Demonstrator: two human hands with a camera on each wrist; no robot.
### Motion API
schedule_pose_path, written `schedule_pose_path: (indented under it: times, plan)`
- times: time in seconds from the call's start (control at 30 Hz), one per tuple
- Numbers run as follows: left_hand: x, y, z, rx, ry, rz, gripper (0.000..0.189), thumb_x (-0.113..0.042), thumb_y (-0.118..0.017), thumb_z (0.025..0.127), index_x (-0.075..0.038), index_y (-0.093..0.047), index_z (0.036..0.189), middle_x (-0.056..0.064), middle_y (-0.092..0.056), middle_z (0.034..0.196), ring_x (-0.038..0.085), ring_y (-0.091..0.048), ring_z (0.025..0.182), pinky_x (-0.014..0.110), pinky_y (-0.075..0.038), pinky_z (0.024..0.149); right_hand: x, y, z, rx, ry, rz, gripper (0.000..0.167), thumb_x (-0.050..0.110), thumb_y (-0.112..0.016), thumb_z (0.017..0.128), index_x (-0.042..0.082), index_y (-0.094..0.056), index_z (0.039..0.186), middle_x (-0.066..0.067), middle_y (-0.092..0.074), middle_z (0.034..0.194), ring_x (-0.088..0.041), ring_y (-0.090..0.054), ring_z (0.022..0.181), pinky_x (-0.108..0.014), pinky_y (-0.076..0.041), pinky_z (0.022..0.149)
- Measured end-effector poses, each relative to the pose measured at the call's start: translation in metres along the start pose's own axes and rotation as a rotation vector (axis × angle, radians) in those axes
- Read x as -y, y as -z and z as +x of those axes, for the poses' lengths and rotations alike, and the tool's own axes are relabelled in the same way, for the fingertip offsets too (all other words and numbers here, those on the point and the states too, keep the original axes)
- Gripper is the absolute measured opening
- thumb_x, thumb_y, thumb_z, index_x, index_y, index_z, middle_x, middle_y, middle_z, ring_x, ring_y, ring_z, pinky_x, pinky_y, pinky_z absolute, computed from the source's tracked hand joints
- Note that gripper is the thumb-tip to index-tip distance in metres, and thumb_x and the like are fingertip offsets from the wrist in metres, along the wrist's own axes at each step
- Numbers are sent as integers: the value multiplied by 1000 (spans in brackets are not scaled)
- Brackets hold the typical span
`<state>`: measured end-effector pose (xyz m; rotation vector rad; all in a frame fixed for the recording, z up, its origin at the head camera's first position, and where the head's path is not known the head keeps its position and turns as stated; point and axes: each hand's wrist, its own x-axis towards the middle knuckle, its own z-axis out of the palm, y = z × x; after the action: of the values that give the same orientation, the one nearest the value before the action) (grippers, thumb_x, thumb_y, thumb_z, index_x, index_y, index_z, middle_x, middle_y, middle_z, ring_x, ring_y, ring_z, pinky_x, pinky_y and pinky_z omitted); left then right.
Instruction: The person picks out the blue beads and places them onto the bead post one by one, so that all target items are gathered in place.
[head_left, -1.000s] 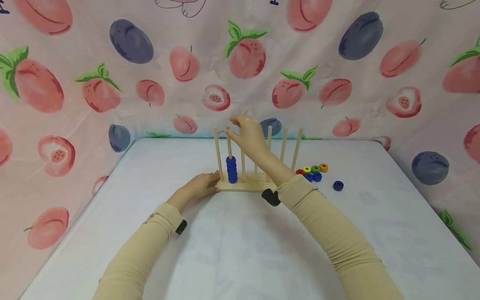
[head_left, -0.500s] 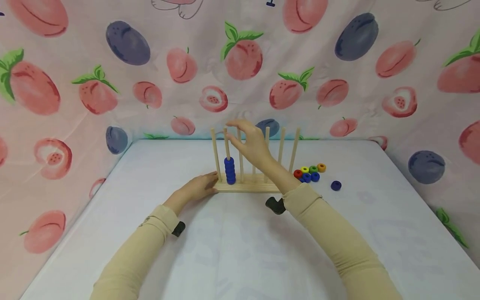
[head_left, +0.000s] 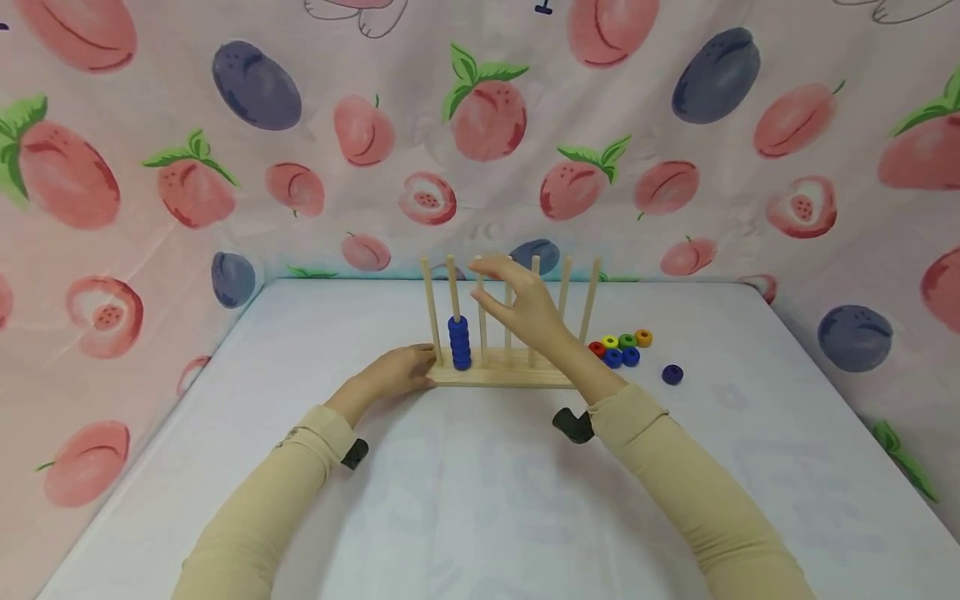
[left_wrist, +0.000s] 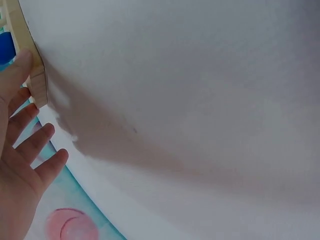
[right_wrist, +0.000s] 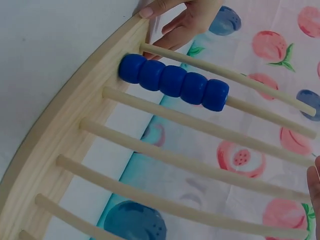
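While my left hand (head_left: pixel 396 371) rests at the left end of a pale wooden rack (head_left: pixel 510 379), my right hand (head_left: pixel 525 306) hangs among the middle pegs (head_left: pixel 482 325) in the head view, thumb and forefinger apart in a C, released. The rack stands upright ahead of me on a smooth white tabletop (head_left: pixel 465 500): flat plank base, seven slim dowels. Five blue beads (head_left: pixel 460 343) are stacked on the second peg from my left. Right of the rack lie small ring-shaped beads in red (head_left: pixel 597 349), yellow (head_left: pixel 610 342), green (head_left: pixel 627 341), orange (head_left: pixel 643 337) and blue (head_left: pixel 631 357); one dark blue bead (head_left: pixel 672 375) sits apart. Behind hangs a creased fruit-print cloth (head_left: pixel 330 50).

Left wrist view: my left thumb lies against the plank's face; the other fingers spread nearly straight around its end, unclenched.

Right wrist view: faint grain shows along the base. The stacked beads are rounded and matte, touching, lowest one against the wood. Of my right hand, only a sliver shows at the edge.
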<state>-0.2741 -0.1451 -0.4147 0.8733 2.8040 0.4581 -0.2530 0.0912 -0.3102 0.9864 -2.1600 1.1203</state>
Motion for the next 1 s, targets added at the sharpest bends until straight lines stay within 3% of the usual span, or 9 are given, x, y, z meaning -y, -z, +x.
schedule_pose_path:
  times: [0.23,0.67,1.0]
  plan:
    - [-3,2,4,-9,-15,3,52,-20,-70,85,6,-54,128,26,-49,137,40,-47,127,48,-37,110,-6,12,-18,33,-32,17,39,5,-67,85,-1,-58,122,-17,-66,111,-28,-62,101,-40,-53,91]
    - [0,1,3,-8,-15,7,52,-21,-70,85,6,-55,127,26,-51,135,40,-48,126,49,-37,109,-29,21,-47,35,8,66,37,-4,-70,80,-6,-61,116,-21,-66,112,-32,-63,101,-44,-55,87]
    - [2,0,0,14,-9,-4,52,-24,-64,90,6,-51,130,25,-45,141,41,-43,130,50,-34,111,-41,32,-69,30,-72,92,32,-7,-70,78,-6,-64,110,-20,-67,111,-32,-61,103,-43,-54,87]
